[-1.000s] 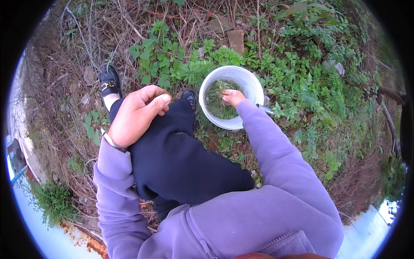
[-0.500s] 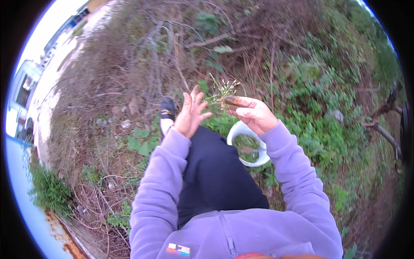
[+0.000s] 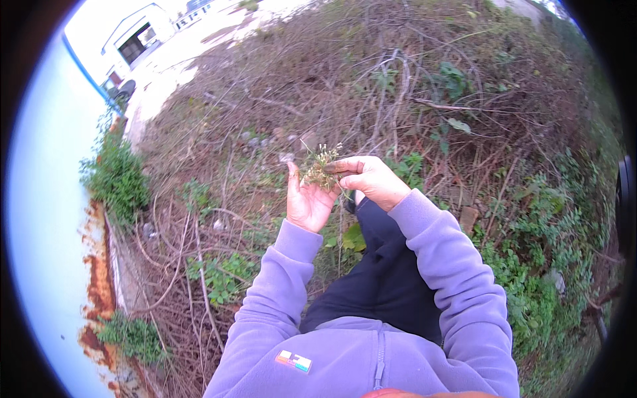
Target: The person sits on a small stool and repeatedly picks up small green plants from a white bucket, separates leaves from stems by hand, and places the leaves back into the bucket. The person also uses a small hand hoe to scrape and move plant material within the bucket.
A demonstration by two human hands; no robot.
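Note:
A small bunch of thin green stems with pale buds is pinched between the thumb and fingertips of my right hand. Dark soil stains those fingertips. My left hand lies palm up just under and beside the bunch, its thumb raised away from the fingers. It is open, and the bunch partly covers its fingertips. Both hands are close together in front of my body, above dry brush. Purple sleeves cover both forearms.
Dry twigs tangle over the ground on the left. Beyond them runs a pale blue wall with a rusted edge. Green weeds grow at right, dead branches ahead. A building stands far off at upper left.
My view has swung left, and the white bucket of greens has gone out of sight. My left hand has turned palm up and come in under the bunch, which my right hand still pinches.

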